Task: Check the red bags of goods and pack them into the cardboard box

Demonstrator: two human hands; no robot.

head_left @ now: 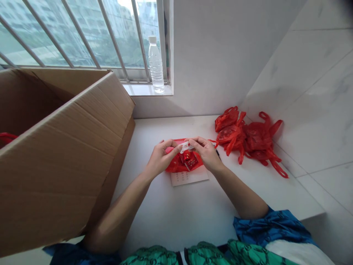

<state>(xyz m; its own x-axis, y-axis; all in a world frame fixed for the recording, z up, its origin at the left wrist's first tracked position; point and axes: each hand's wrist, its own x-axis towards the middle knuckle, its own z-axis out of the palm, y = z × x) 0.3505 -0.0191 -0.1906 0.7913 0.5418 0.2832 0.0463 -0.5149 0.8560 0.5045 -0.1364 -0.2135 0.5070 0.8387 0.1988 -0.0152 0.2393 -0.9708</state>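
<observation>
My left hand [161, 157] and my right hand [205, 152] meet over a red plastic bag [182, 163] lying on the white counter [193, 209]. Both pinch a small white slip [186, 147] with red print between thumb and fingers, just above the bag. Small red packets [191, 160] show inside the bag's opening. Under the bag lies a white paper sheet [189, 177] with faint print.
A large open cardboard box [60, 154] fills the left side, something red inside it. Several tied red bags [246, 138] lie at the back right near the marble wall. A plastic water bottle [156, 64] stands on the barred window's sill.
</observation>
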